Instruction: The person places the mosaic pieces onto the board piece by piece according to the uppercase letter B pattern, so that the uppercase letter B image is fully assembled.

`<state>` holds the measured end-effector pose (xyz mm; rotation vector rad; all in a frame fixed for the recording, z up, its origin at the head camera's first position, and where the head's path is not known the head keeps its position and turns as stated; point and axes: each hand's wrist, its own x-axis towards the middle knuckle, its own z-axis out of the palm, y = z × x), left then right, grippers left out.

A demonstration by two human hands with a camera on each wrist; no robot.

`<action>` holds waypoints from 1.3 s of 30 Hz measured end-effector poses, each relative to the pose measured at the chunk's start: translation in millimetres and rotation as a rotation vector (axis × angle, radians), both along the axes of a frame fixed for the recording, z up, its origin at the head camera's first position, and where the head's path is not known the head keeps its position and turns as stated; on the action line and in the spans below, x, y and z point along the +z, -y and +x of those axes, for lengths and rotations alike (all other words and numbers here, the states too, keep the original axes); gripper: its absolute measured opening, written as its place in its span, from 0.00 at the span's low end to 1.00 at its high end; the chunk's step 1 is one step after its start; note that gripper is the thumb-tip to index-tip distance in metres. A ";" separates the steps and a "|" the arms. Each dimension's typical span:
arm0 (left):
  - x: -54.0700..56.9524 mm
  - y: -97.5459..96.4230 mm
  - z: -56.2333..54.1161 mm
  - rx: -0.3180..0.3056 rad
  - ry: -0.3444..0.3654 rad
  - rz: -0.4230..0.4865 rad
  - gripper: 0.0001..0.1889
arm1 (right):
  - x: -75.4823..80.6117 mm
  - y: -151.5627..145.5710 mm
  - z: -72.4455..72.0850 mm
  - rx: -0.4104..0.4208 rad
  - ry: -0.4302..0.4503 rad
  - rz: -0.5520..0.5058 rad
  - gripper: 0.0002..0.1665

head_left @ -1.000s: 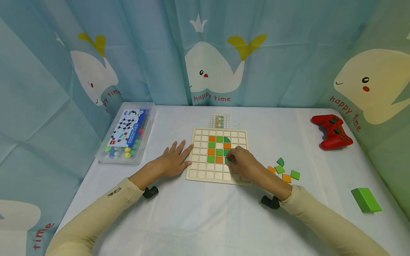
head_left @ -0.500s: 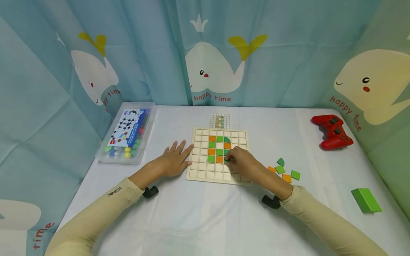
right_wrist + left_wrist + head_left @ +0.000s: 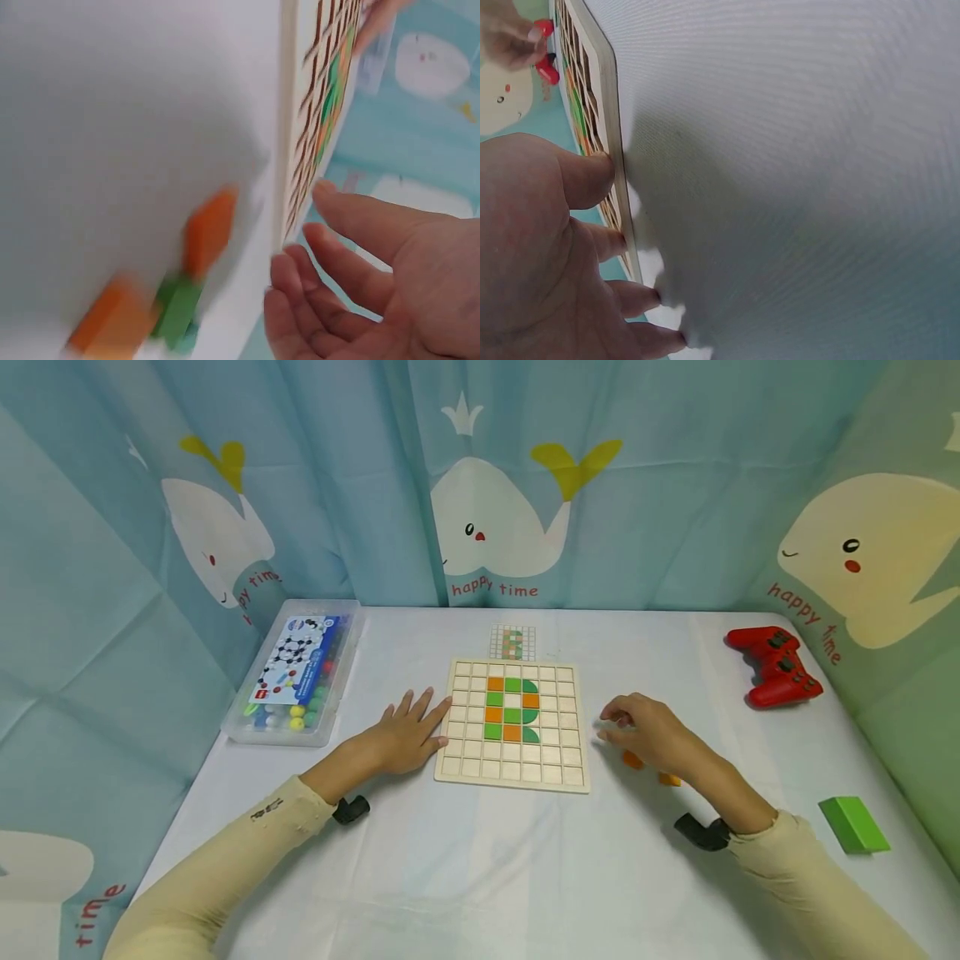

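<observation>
A clear plastic case (image 3: 328,693) is seen on the desk (image 3: 465,877), to the left of the spread fingers of the left hand (image 3: 405,739); coloured balls (image 3: 297,723) can be made out inside it, below a printed label (image 3: 296,660). By the tips of the left index finger and thumb, the left edge of the wooden grid board (image 3: 508,772) is touched, while the other fingertips are rested on the desk's white cloth.

The board, pale and divided into square cells, is lying flat just right of these fingers. Its left column of pieces is made up, from the far end, of an orange tile (image 3: 496,684), a light green tile (image 3: 495,699), another orange and another light green. In the middle column light green, bare wood, light green and orange are shown; in the right one, a dark green quarter-round (image 3: 529,686), an orange square and two more quarter-rounds. Beyond the board, a small pattern card (image 3: 513,642) is placed.

The right hand (image 3: 652,731) is held just right of the board, its fingers loosely bent and parted from the thumb. Beneath them loose tiles (image 3: 633,760), orange and green, are partly hidden. Farther right of these fingers, a red game controller (image 3: 776,668) and a green block (image 3: 855,824) are set.
</observation>
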<state>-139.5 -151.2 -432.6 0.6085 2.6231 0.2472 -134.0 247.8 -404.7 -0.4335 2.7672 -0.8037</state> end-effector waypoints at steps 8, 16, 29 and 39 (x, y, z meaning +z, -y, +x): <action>-0.3 0.7 0.3 0.008 0.018 0.004 0.37 | 3.2 -74.2 18.6 -0.067 0.061 0.034 0.23; -1.2 1.6 1.4 0.015 0.018 -0.005 0.37 | -10.6 -94.1 40.8 -0.108 0.083 0.007 0.26; -3.9 2.0 0.3 0.021 0.029 0.004 0.37 | -24.4 -78.7 55.6 -0.041 -0.008 0.045 0.19; -2.5 0.8 -0.3 0.015 0.023 -0.007 0.37 | -28.7 -48.6 70.9 -0.060 -0.082 0.013 0.18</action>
